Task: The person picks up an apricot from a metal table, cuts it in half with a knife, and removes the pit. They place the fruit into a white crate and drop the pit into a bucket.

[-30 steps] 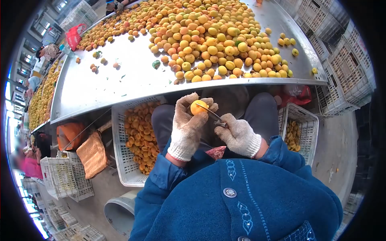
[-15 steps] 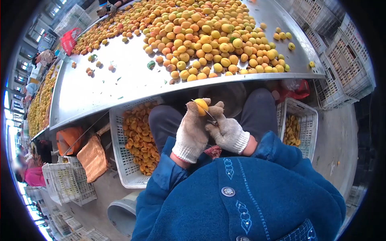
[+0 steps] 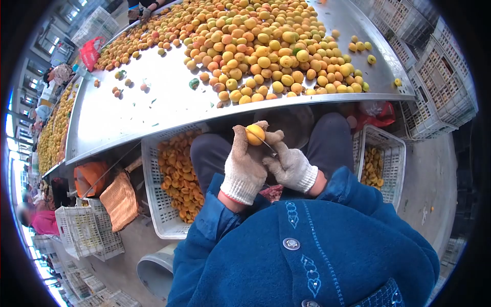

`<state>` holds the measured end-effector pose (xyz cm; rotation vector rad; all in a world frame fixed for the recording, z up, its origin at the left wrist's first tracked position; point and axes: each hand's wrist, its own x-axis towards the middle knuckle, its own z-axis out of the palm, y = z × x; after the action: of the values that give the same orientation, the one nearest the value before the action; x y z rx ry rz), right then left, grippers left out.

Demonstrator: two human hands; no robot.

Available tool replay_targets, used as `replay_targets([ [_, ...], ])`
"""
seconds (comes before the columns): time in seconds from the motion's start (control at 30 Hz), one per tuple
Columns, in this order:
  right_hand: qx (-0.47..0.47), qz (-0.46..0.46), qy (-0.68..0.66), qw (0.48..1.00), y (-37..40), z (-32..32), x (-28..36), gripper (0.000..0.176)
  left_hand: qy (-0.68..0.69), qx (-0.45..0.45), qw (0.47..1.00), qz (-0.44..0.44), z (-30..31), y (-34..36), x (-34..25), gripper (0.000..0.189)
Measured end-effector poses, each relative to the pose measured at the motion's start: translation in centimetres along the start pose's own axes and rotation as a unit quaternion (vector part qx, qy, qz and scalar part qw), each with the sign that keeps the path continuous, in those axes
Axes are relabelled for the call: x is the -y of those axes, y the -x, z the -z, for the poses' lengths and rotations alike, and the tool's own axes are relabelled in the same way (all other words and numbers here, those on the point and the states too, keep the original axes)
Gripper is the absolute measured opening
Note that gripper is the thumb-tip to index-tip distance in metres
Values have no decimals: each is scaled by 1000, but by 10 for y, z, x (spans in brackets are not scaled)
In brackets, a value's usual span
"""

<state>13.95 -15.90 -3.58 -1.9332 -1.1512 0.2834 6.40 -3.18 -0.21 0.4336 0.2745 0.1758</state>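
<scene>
Wearing a knitted glove, my left hand (image 3: 244, 163) grips a yellow apricot (image 3: 255, 134) between thumb and fingers, over my lap. My right hand (image 3: 290, 165), gloved too, is closed around a small knife (image 3: 269, 147). Its thin blade lies against the apricot's side; most of the handle is hidden in the glove. Above my hands, whole apricots (image 3: 261, 51) are heaped on a metal table (image 3: 138, 115). Left of my legs stands a white crate (image 3: 156, 207) of apricot halves (image 3: 180, 179); a second white crate (image 3: 394, 181) on the right holds more pieces.
A grey bucket (image 3: 156, 273) lies tipped near my left side. Stacked plastic crates (image 3: 434, 87) stand at the right, beside the table. A co-worker's hands (image 3: 146, 11) show at the table's far left edge. An orange bag (image 3: 89, 179) hangs below the table.
The apricot has turned in my left fingers, and the blade now crosses its lower right side. My hands stay in nearly the same place.
</scene>
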Motion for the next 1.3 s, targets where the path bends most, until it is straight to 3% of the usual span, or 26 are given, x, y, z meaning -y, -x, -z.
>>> replay_targets([
  [0.07, -3, -7, -37, 999, 2, 3, 3, 34, -11, 3, 1000, -4, -1, -1, 1, 56],
  [0.13, 31, -52, -90, 994, 2, 9, 10, 33, -206, -45, 964, -161, -2, -5, 4, 51],
  [0.23, 51, -55, -77, 994, 1, 15, 16, 33, -243, 9, 952, -187, -2, 0, 0, 49],
  [0.3, 39, -40, -70, 996, 2, 10, 12, 34, -253, -5, 950, -183, -5, 3, 2, 52],
  [0.37, 27, -25, -62, 997, 1, 4, 10, 34, -138, 5, 986, -90, -6, 2, 4, 55],
  [0.43, -13, -1, -63, 998, 0, 0, 10, 35, -87, -9, 994, -73, -8, 2, 7, 58],
  [0.5, 4, -14, -57, 998, 1, 4, 10, 35, -49, 25, 997, -57, -7, 3, 8, 62],
  [0.53, 21, -28, -51, 998, 2, 5, 10, 35, -50, 25, 997, -56, -7, 4, 8, 62],
  [0.6, 23, -33, -59, 997, 2, 11, 14, 35, -220, -22, 968, -122, -10, 4, 8, 53],
  [0.7, 35, -52, -69, 996, 2, 11, 14, 35, -303, -30, 932, -194, 0, 1, 9, 52],
  [0.77, 47, -65, -71, 994, 0, 9, 15, 35, -302, -31, 934, -190, -2, 2, 10, 56],
  [0.83, 33, -38, -41, 998, 2, 5, 17, 34, -114, -11, 990, -81, -5, 2, 13, 62],
  [1.0, 31, -58, -64, 996, 2, 11, 19, 32, -85, -8, 995, -49, -10, 5, 11, 61],
  [1.07, 42, -88, -81, 992, 1, 12, 19, 31, -300, -48, 942, -143, 2, -1, 13, 68],
  [1.2, 21, -56, -52, 997, 0, 7, 8, 34, -269, -23, 956, -118, 11, -3, 15, 67],
  [1.27, -7, -24, -20, 999, 1, 2, -2, 34, -130, -38, 990, -37, 5, -1, 16, 66],
  [1.3, -7, -24, -19, 1000, 3, -1, -7, 34, -129, -38, 990, -37, 5, -1, 18, 66],
])
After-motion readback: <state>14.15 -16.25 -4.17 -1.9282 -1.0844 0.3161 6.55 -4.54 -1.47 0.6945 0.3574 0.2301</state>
